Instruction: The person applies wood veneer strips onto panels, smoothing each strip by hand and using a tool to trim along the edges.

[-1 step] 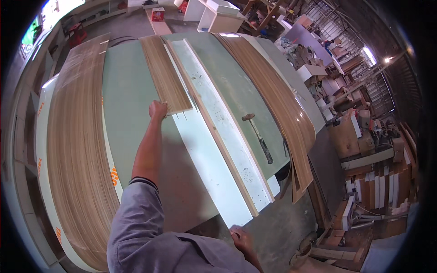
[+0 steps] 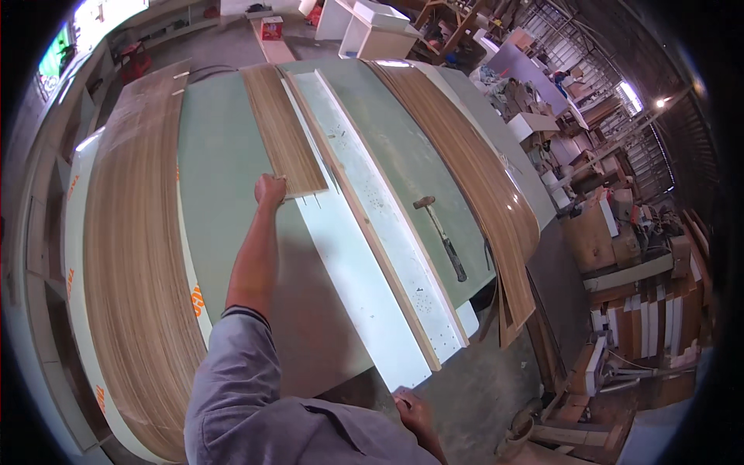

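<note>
Wood-grain board [image 2: 291,132] at eleven o'clock overlies the white panel [image 2: 368,310] only farther off, the near stretch bare. Your left hand [image 2: 270,190] pinches the board's near corner; your right hand [image 2: 411,408], near six o'clock, curls, grip unclear.

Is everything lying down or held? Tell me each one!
Left hand: closed on short brown board.
Short brown board: held at one corner.
Right hand: curled near white panel, grip unclear.
White panel: partly covered.
Hammer: lying down, not held.
Wood strip: lying down.
</note>
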The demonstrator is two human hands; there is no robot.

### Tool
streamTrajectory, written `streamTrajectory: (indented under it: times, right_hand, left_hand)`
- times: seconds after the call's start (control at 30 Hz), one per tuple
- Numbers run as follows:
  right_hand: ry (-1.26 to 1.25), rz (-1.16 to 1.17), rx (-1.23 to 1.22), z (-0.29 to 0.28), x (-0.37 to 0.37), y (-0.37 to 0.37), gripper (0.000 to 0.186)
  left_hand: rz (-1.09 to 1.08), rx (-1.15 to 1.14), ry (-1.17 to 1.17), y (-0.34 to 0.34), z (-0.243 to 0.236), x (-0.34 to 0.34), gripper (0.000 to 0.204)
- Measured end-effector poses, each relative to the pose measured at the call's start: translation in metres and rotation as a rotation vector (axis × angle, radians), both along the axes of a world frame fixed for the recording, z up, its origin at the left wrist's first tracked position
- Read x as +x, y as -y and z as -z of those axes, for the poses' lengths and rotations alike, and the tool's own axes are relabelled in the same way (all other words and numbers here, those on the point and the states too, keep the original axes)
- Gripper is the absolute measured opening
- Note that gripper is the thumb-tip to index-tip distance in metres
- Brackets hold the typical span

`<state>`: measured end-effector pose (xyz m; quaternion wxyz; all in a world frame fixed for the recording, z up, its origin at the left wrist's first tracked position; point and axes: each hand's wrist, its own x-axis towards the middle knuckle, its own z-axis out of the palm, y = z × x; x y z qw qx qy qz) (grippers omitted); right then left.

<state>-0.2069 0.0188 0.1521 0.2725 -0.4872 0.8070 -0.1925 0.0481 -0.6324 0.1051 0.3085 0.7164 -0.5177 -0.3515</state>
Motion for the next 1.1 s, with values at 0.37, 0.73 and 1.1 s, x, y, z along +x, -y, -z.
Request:
streamTrajectory:
  times: [0.37, 0.73, 1.1]
  right_hand:
    - [0.487, 0.206, -0.232, -0.026, -0.014, 0.037, 0.029]
    - [0.751, -0.073, -0.021, 0.009, -0.072, -0.037, 0.056]
    - [0.574, -0.009, 0.406, 0.049, -0.189, -0.369, 0.038]
  left_hand:
    - [0.036, 0.067, -0.669, -0.303, -0.032, 0.031, 0.028]
    - [0.653, 0.478, -0.722, -0.671, -0.003, -0.045, 0.023]
    - [0.183, 0.530, -1.399, -0.633, 0.035, -0.073, 0.051]
